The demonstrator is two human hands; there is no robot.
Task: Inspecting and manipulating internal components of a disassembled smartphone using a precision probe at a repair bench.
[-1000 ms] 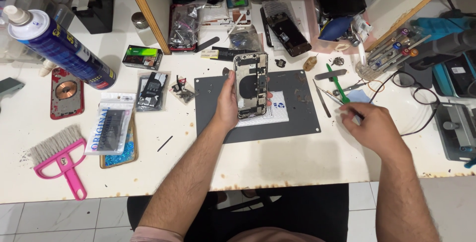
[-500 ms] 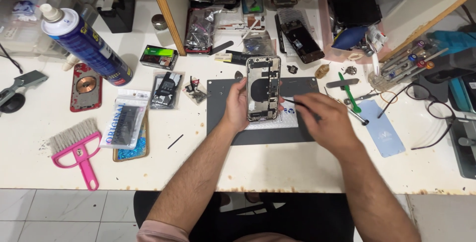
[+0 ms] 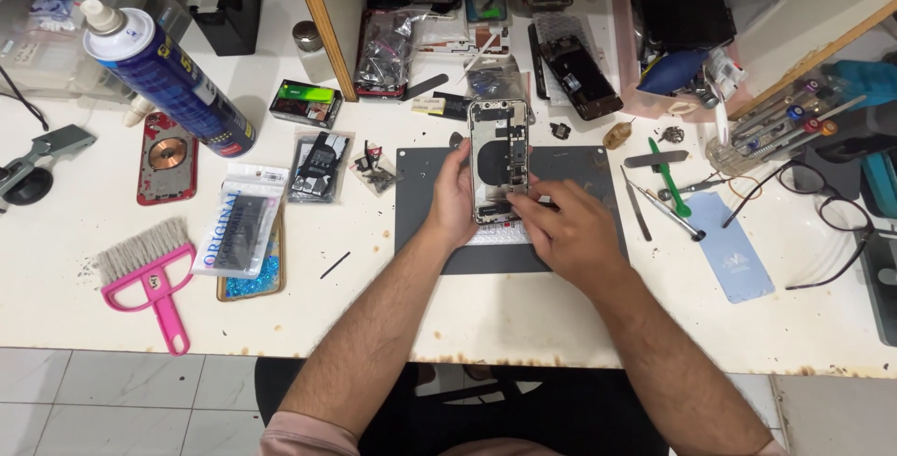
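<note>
An opened phone [image 3: 498,152] lies face down with its inner parts showing, on a dark grey work mat [image 3: 579,171] at the middle of the white bench. My left hand [image 3: 455,199] grips the phone's left edge and lower corner. My right hand [image 3: 570,232] rests on the mat at the phone's lower right. Its fingertips are pinched together over the phone's bottom end around a thin dark tool that is mostly hidden by the fingers.
A blue spray can [image 3: 168,82], a red phone back [image 3: 168,157], a pink brush [image 3: 149,274] and bagged parts [image 3: 234,232] lie left. Tweezers [image 3: 635,204], a green tool [image 3: 668,176], a blue phone back [image 3: 733,246] and glasses [image 3: 822,213] lie right. Phone parts crowd the back.
My right hand came back from the tools at the right with a thin tool and settled on the phone's lower end. My left hand kept its hold on the phone.
</note>
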